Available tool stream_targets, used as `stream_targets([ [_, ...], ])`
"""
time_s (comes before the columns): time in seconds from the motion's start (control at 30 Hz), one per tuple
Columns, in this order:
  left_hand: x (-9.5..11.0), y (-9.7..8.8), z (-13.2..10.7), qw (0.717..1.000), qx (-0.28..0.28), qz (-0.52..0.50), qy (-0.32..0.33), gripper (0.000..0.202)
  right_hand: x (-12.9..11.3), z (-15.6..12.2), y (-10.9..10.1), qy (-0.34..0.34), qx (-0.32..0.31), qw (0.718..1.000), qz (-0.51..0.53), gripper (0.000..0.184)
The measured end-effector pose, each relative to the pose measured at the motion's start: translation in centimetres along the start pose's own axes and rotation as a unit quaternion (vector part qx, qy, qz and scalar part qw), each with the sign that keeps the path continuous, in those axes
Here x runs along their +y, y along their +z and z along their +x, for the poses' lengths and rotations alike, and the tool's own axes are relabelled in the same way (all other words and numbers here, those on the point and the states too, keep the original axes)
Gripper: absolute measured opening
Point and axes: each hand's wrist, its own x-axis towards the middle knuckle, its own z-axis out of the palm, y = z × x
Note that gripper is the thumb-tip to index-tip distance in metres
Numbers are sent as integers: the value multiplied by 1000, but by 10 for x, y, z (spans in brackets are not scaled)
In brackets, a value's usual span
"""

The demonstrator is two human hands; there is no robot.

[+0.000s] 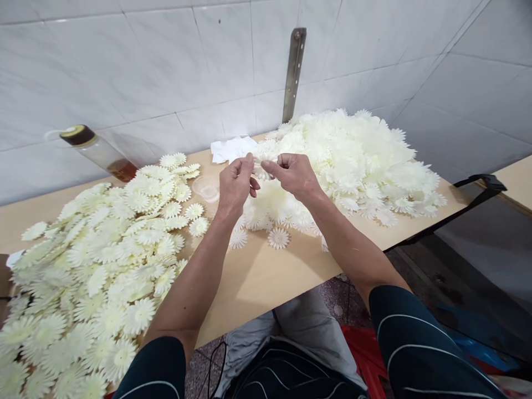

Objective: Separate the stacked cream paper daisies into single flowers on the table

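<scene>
Between my two hands is a pale cream artificial flower [261,166] with many narrow petals, raised above the table. My left hand [236,185] pinches its left side between thumb and fingers. My right hand [294,173] grips its right side, the thumb pointing left across the petals. Whether it is one layer or several stacked together, I cannot tell. A loose pile of whiter petal pieces [353,160] lies behind and to the right of my hands. Single flower pieces [279,238] rest on the table just below them.
A big heap of yellowish flowers [108,249] covers the table's left side. Behind it a dark-capped bottle [100,152] leans by the tiled wall. White tissue [233,149] and a clear plastic piece [206,189] lie near my left hand. A metal bracket [294,75] stands against the wall.
</scene>
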Motion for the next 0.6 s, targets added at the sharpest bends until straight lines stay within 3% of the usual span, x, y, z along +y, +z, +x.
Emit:
stream_targets([
  [0.27,7,-7,-1,993,-94,-33,-58,47,3,-1,0,-7,-30,999,-15,82],
  [0.43,1,-6,2,997,-63,-12,-36,51,5,0,-3,20,-81,996,24,79],
  [0.6,-2,-6,6,1000,-11,7,-21,42,4,2,-11,35,-154,986,51,57],
])
